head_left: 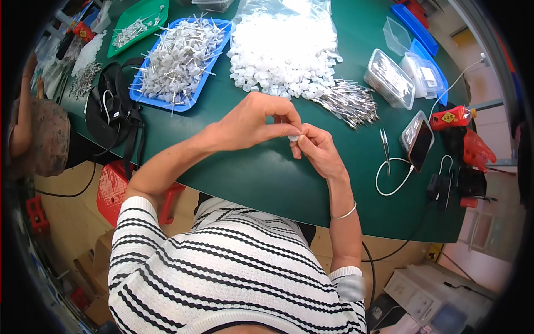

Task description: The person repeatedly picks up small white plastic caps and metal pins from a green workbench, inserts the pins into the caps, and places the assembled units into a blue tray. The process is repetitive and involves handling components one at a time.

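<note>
Head view: we see the right hand [321, 150] pinching a small white piece [293, 137] between thumb and forefinger, above the tabletop [250, 181] and just in from its near edge. The left hand [256, 122] brings its fingertips to the same piece; we cannot tell whether they grip it too or something thinner beside it. Since the piece is tiny and mostly covered, we judge it could slip from the pinch and bounce off the near edge. Falling forward, it might get lost in the white heap [283, 61] toward the far edge, which runs up against the metal pins [347, 103]. Toward the right edge, a wide elbow swing could snag the white cable [411, 168] and drag the phone [421, 146] or tweezers [385, 146].
</note>
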Tool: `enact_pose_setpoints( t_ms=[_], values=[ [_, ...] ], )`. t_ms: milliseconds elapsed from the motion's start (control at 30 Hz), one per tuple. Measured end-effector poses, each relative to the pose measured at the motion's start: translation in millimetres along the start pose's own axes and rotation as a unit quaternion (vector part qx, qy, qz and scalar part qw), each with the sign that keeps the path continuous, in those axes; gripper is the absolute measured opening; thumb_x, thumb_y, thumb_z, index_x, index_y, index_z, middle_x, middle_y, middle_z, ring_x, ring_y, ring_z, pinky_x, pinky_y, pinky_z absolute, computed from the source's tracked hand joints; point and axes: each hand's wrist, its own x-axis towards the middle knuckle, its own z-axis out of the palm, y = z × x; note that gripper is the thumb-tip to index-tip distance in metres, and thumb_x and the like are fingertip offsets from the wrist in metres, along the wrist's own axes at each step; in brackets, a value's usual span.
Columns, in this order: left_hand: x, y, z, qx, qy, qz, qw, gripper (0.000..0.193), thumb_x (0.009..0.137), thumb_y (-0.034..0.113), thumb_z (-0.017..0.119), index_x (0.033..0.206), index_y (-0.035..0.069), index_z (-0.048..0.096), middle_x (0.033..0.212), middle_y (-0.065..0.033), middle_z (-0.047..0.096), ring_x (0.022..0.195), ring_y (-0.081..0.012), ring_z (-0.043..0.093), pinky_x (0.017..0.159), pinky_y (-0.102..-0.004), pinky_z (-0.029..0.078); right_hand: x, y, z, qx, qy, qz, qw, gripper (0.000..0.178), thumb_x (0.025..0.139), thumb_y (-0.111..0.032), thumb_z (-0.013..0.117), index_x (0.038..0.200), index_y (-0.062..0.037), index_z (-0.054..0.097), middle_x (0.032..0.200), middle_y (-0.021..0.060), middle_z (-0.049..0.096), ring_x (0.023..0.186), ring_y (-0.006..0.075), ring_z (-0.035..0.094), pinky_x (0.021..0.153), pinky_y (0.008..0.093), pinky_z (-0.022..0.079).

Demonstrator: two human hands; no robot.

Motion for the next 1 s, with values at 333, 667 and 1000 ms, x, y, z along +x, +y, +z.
enact_pose_setpoints(
  t_ms=[333,667,1000],
  values=[
    [14.7,-10.5,-6.3,-0.234,-0.171,-0.215,0.933,0.018,0.087,0.018,0.067,0.086,-0.001,0.066,0.075,-0.0036,0.065,0.068,-0.0067,0.057,0.062,-0.0209,0.046,-2.3,0.3,-7.2,-0.004,-0.065,0.051,0.997,0.027,0.095,-0.027,0.057,0.096,-0.0001,0.063,0.076,0.0019,0.059,0.068,0.0082,0.053,0.063,0.0224,0.044],
    [-25.6,-2.1,-50.4,-0.07,0.082,-0.154,0.982,0.01,0.089,0.01,0.063,0.089,0.001,0.066,0.08,-0.0018,0.065,0.07,-0.0069,0.058,0.063,-0.0212,0.047,0.2,-21.3,-15.2,-0.29,0.198,-0.031,0.936,0.012,0.087,-0.006,0.061,0.096,0.0002,0.068,0.087,0.0042,0.065,0.079,0.0104,0.058,0.072,0.0246,0.046],
    [-83.5,-53.6,-165.0,0.484,0.353,-0.088,0.796,0.01,0.084,0.012,0.066,0.091,0.005,0.066,0.084,-0.0065,0.065,0.07,-0.0189,0.06,0.065,-0.0289,0.048,7.2,-27.6,-60.0,-0.654,0.314,-0.169,0.667,0.009,0.08,-0.007,0.067,0.088,-0.004,0.069,0.079,0.0087,0.059,0.081,0.0277,0.054,0.071,0.0373,0.045]
  ],
)
